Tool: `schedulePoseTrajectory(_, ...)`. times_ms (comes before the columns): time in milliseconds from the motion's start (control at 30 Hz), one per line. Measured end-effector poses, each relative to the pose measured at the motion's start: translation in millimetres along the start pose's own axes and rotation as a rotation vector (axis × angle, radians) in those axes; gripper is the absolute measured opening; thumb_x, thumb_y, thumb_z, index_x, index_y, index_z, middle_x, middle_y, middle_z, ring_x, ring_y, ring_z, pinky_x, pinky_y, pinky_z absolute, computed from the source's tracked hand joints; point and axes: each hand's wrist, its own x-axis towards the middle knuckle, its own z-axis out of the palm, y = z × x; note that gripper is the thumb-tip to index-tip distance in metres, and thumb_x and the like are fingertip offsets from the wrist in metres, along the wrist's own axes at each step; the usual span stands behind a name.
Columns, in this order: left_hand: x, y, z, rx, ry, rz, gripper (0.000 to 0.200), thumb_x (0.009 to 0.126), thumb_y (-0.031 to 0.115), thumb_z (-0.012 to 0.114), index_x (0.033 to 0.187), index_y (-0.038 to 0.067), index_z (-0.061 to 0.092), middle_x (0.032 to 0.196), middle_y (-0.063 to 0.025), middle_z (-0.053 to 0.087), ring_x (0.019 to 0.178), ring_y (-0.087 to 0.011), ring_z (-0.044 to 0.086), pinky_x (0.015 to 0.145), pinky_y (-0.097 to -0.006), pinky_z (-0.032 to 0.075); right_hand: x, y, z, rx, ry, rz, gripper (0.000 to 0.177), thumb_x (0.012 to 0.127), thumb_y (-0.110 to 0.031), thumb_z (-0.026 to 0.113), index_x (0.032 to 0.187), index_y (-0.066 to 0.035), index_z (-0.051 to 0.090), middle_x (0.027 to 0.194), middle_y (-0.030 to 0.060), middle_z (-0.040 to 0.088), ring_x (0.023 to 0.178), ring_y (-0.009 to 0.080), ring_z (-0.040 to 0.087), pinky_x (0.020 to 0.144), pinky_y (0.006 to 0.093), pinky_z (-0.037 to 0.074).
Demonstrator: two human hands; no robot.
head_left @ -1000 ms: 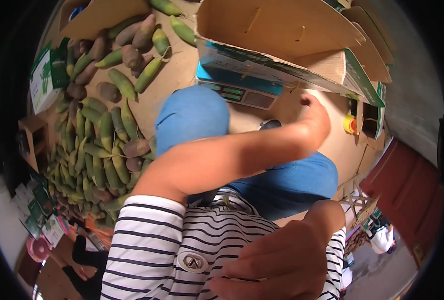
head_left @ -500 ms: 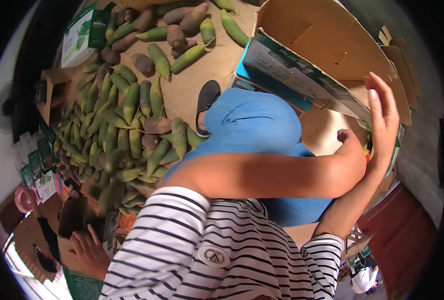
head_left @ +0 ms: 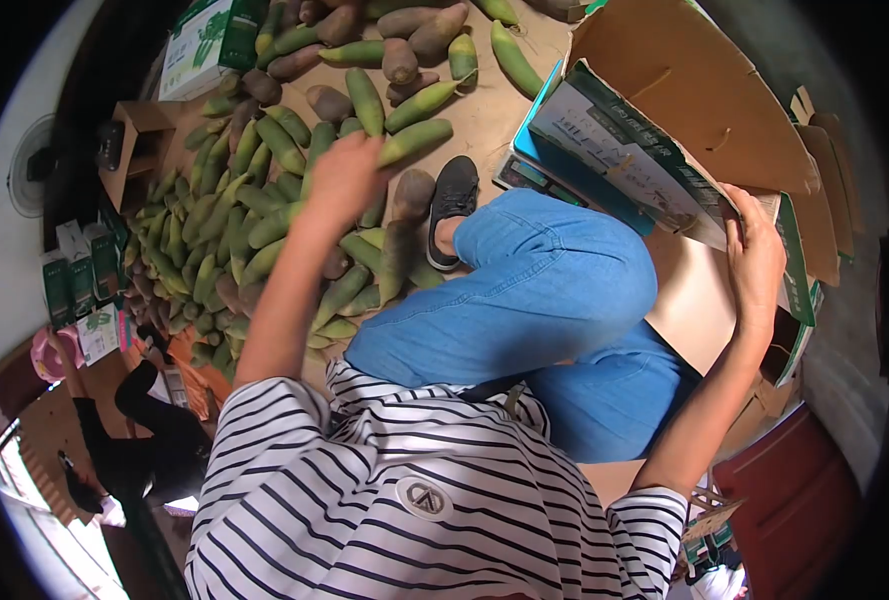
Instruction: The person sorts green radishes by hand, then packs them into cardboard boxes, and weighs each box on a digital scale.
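Note:
My left hand (head_left: pixel 349 180), blurred by motion, is closed on one end of a green radish (head_left: pixel 419 142). It is just above the edge of a large heap of green radishes (head_left: pixel 274 230) on the floor. My right hand (head_left: pixel 756 250) grips the upper edge of an open cardboard box (head_left: pixel 614 150) with a green and white printed side, its thumb on the near face. The box leans tilted beside my bent knee. I can see only part of its inside.
Darker brownish radishes (head_left: pixel 439 35) lie at the top. A green and white carton (head_left: pixel 199 50) stands behind the heap. A blue-edged flat device (head_left: pixel 539 165) is under the box. A person in black (head_left: pixel 154 430) is at lower left. My shoe (head_left: pixel 454 205) is near the heap.
My left arm has swung from the box side across to the heap, and a radish is now in that hand. My right hand has closed on the box edge. Another person's nearby hand has moved away.

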Motion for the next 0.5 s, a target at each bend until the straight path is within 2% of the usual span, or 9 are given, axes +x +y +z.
schedulePoseTrajectory(67, -23.3, -65.0, 28.5, 0.241, -0.296, -0.223, 0.044, 0.073, 0.027, 0.077, 0.105, 0.005, 0.057, 0.105, -0.0170, 0.060, 0.098, -0.0365, 0.061, 0.078, -0.0461, 0.052, 0.5, -1.5, -0.7, -0.002, 0.000, 0.001, 0.029, 0.086, -0.005, 0.059, 0.114, -0.013, 0.064, 0.110, 0.0092, 0.066, 0.095, 0.0308, 0.063, 0.083, 0.0387, 0.050)
schedulePoseTrajectory(100, -41.8, -106.4, 57.3, 0.339, -0.361, -0.253, 0.047, 0.071, 0.028, 0.078, 0.106, 0.005, 0.058, 0.105, -0.0172, 0.062, 0.102, -0.0359, 0.061, 0.080, -0.0470, 0.052, 0.5, -3.5, -2.0, 0.000, -0.001, 0.007, 0.028, 0.086, -0.004, 0.059, 0.113, -0.013, 0.064, 0.109, 0.0095, 0.066, 0.095, 0.0310, 0.063, 0.082, 0.0387, 0.050)
schedulePoseTrajectory(167, -68.0, -150.1, 93.2, 0.297, -0.661, -0.464, 0.044, 0.072, 0.022, 0.073, 0.112, 0.007, 0.061, 0.111, -0.0166, 0.061, 0.107, -0.0350, 0.061, 0.087, -0.0479, 0.052, 2.1, -4.3, -2.9, -0.009, 0.002, 0.007, 0.028, 0.086, -0.004, 0.059, 0.113, -0.012, 0.063, 0.108, 0.0098, 0.066, 0.094, 0.0313, 0.063, 0.082, 0.0389, 0.050)
schedulePoseTrajectory(233, -103.6, -172.4, 131.9, 0.250, -0.682, -0.514, 0.044, 0.073, 0.022, 0.073, 0.111, 0.006, 0.059, 0.114, -0.0184, 0.060, 0.103, -0.0368, 0.063, 0.086, -0.0482, 0.052, 4.1, -2.5, -1.8, -0.029, 0.009, -0.005, 0.028, 0.086, -0.004, 0.059, 0.112, -0.012, 0.063, 0.107, 0.0099, 0.066, 0.094, 0.0315, 0.063, 0.081, 0.0391, 0.050)
schedulePoseTrajectory(333, -153.7, -195.7, 190.8, 0.185, -0.475, -0.611, 0.049, 0.071, 0.025, 0.077, 0.110, 0.006, 0.054, 0.116, -0.0214, 0.057, 0.103, -0.0376, 0.062, 0.085, -0.0486, 0.052, 6.1, -6.6, -5.5, -0.050, -0.016, 0.003, 0.028, 0.085, -0.003, 0.060, 0.111, -0.011, 0.064, 0.105, 0.0105, 0.066, 0.094, 0.0320, 0.063, 0.081, 0.0394, 0.049)
schedulePoseTrajectory(400, -153.1, -210.0, 221.5, 0.187, -0.348, -0.687, 0.053, 0.070, 0.028, 0.079, 0.109, 0.006, 0.052, 0.117, -0.0226, 0.056, 0.106, -0.0377, 0.061, 0.086, -0.0490, 0.052, 5.8, -6.6, -3.2, -0.018, 0.001, 0.005, 0.027, 0.084, -0.003, 0.060, 0.110, -0.011, 0.064, 0.103, 0.0108, 0.066, 0.094, 0.0324, 0.063, 0.081, 0.0397, 0.049)
schedulePoseTrajectory(500, -138.2, -180.3, 191.9, 0.180, -0.376, -0.666, 0.062, 0.067, 0.036, 0.081, 0.113, 0.005, 0.052, 0.118, -0.0223, 0.055, 0.104, -0.0364, 0.062, 0.085, -0.0480, 0.052, 4.0, -6.7, -3.2, -0.006, 0.008, 0.003, 0.026, 0.084, -0.003, 0.060, 0.108, -0.010, 0.064, 0.102, 0.0112, 0.065, 0.094, 0.0328, 0.062, 0.081, 0.0401, 0.049)
